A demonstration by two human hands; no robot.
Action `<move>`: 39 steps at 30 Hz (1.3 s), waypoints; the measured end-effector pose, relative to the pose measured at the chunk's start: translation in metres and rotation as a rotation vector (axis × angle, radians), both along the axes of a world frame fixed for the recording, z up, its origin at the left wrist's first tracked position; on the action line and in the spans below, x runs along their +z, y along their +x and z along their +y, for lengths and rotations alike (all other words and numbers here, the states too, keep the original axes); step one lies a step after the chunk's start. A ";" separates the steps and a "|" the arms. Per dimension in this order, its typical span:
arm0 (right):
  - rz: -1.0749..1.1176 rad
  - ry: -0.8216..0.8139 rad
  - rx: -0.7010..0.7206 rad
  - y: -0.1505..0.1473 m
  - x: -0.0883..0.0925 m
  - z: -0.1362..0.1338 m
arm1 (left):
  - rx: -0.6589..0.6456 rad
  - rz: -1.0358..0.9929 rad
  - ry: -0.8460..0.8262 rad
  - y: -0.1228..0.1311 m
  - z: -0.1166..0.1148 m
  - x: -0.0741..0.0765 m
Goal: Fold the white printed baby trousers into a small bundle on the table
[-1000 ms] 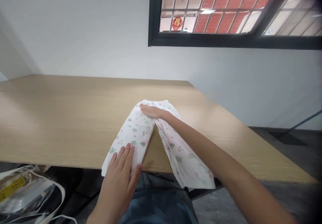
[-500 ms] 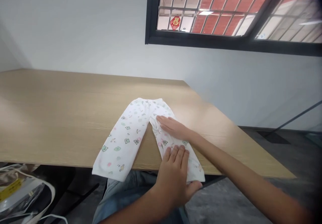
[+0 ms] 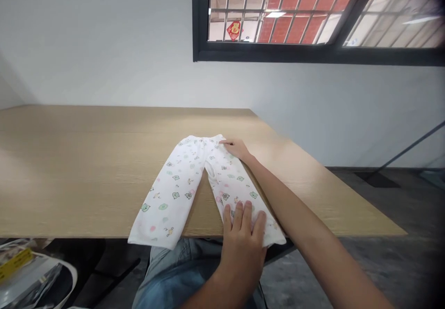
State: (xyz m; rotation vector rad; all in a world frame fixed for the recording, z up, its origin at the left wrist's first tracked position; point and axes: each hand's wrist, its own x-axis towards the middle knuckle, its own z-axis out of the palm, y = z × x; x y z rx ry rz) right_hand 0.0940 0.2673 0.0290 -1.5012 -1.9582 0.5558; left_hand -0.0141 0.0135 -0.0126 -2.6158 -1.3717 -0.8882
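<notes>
A pair of small white pants (image 3: 181, 186) printed with green, pink and yellow figures lies flat, with its waistband away from me. Both leg hems reach over the front edge of the wooden table (image 3: 86, 174). My left hand (image 3: 243, 239) rests palm down with fingers spread on the lower part of the right-hand leg, close to the hem. At the right corner of the waistband, my right hand (image 3: 237, 148) has its fingers bent and closed at the fabric's edge; some fingertips are hidden. A small fold shows at the crotch.
A window with a dark frame (image 3: 264, 53) and bars is set in the pale wall (image 3: 121, 45). Below the table at left is a bag (image 3: 71, 272) with a yellow label. My legs in jeans (image 3: 184, 276) are under the table edge. A dark stand (image 3: 378, 178) is on the floor at right.
My right hand has moved from the middle of the right-hand leg up to the waistband corner, its fingers now bent. My left hand stays near the hem, fingers spread wider. The view has shifted slightly.
</notes>
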 end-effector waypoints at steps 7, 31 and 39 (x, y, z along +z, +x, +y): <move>0.354 -0.069 0.037 -0.004 0.025 -0.015 | -0.138 -0.463 -0.316 -0.022 -0.002 0.026; -0.043 -0.109 0.515 -0.102 0.011 -0.013 | 0.671 0.035 0.126 -0.132 -0.039 0.008; -0.208 -0.226 0.645 -0.069 0.031 -0.064 | 0.268 -0.091 -0.080 -0.092 -0.011 0.032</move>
